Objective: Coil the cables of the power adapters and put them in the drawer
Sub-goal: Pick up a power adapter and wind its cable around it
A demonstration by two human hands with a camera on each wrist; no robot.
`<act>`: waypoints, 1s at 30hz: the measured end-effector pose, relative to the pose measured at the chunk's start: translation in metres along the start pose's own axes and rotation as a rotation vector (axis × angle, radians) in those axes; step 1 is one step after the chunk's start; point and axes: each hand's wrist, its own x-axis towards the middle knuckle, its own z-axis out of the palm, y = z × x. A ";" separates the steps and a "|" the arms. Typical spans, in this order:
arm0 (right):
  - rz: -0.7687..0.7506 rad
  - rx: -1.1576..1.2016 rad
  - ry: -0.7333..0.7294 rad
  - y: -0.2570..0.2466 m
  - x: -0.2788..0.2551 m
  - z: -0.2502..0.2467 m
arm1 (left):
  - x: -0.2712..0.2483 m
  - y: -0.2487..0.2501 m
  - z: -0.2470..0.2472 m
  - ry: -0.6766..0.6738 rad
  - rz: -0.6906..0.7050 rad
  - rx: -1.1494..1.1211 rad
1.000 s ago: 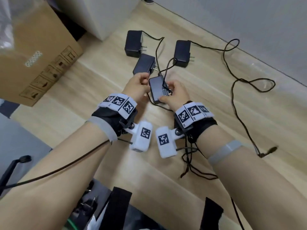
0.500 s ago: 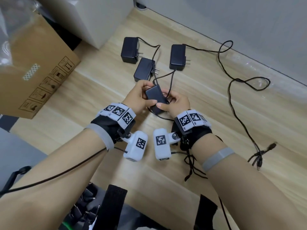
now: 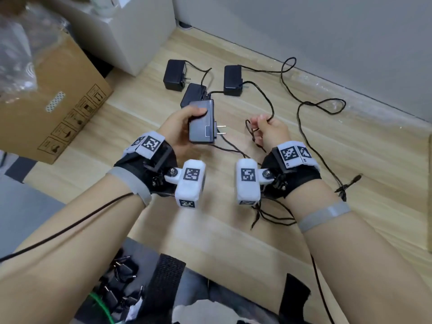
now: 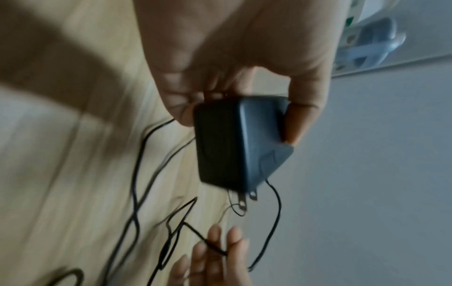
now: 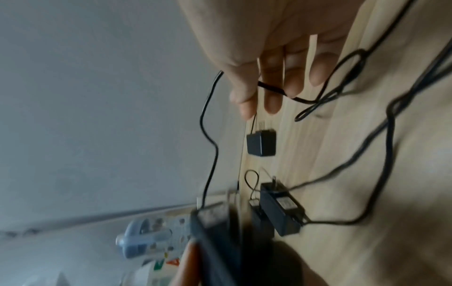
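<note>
My left hand [image 3: 184, 127] grips a black power adapter [image 3: 202, 122] above the wooden floor, thumb on top, its two prongs pointing right; the same adapter [image 4: 234, 143] fills the left wrist view. My right hand [image 3: 266, 132] pinches that adapter's thin black cable [image 3: 261, 99] between thumb and fingers, and the cable [image 5: 276, 90] crosses my fingers in the right wrist view. Three more black adapters lie on the floor beyond: one at far left [image 3: 174, 74], one [image 3: 192, 95] partly hidden behind the held adapter, one on the right [image 3: 232, 80]. No drawer shows.
A long loose cable [image 3: 304, 106] loops over the floor to my right, ending in plugs [image 3: 348, 183]. A cardboard box [image 3: 53, 97] stands left, a white cabinet [image 3: 121, 31] behind it, a grey wall [image 3: 327, 43] along the far side. Several adapters [image 3: 121, 284] lie near my lap.
The hands have parted: the left lifted the adapter and turned its prongs to the right, while the right let go of the body and drew the cable away to the right.
</note>
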 end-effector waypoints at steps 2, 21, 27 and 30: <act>0.038 -0.054 0.038 -0.005 -0.004 -0.016 | -0.013 0.007 0.005 -0.032 0.042 -0.048; -0.396 -0.054 -0.340 -0.084 -0.081 -0.026 | -0.077 0.036 0.049 -0.312 0.261 0.167; -0.370 -0.115 -0.281 -0.057 -0.100 -0.011 | -0.078 0.033 0.059 -0.248 0.290 0.214; -0.280 -0.233 -0.283 -0.057 -0.097 -0.016 | -0.075 0.030 0.063 -0.187 0.315 0.305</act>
